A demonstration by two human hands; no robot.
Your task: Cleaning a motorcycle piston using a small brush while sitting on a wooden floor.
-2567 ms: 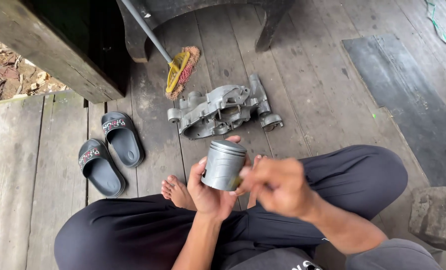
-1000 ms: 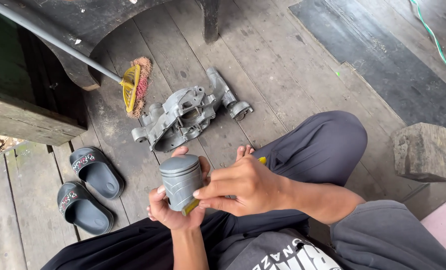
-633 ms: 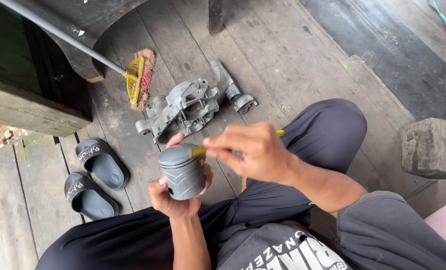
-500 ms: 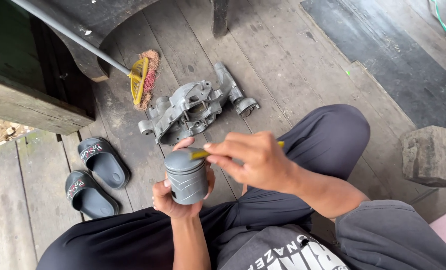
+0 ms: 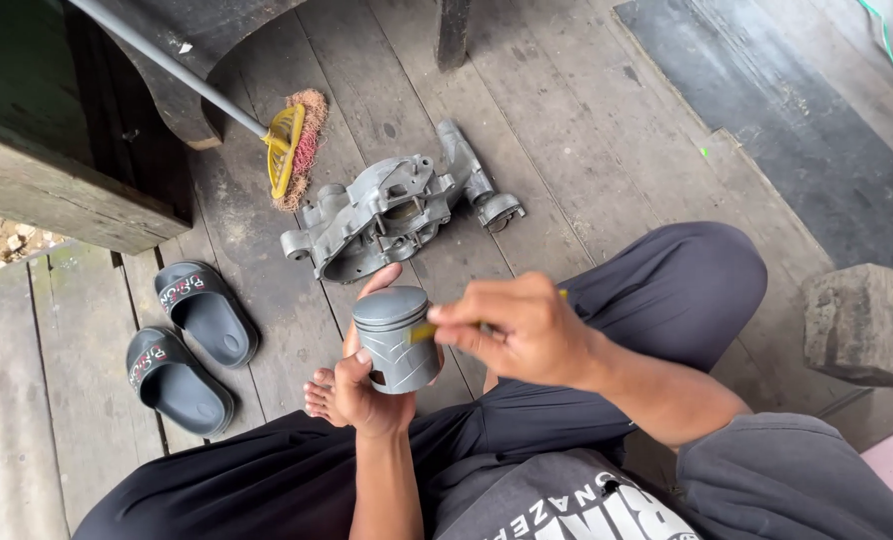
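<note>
While gripped: piston (image 5: 395,338), perhaps brush-touched.

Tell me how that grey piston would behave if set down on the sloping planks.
The piston looks like solid metal, so probably heavy for its size and stiff. Its round wall suggests it would roll if laid sideways. Upright on its flat crown it should sit steady, though plank gaps might tip it.

A single head-worn camera looked steeply down from close above the seated person's lap, facing forward over the crossed legs to the plank floor (image 5: 587,130). The hands filled the lower centre of the frame; no second view shared the scene.
</note>
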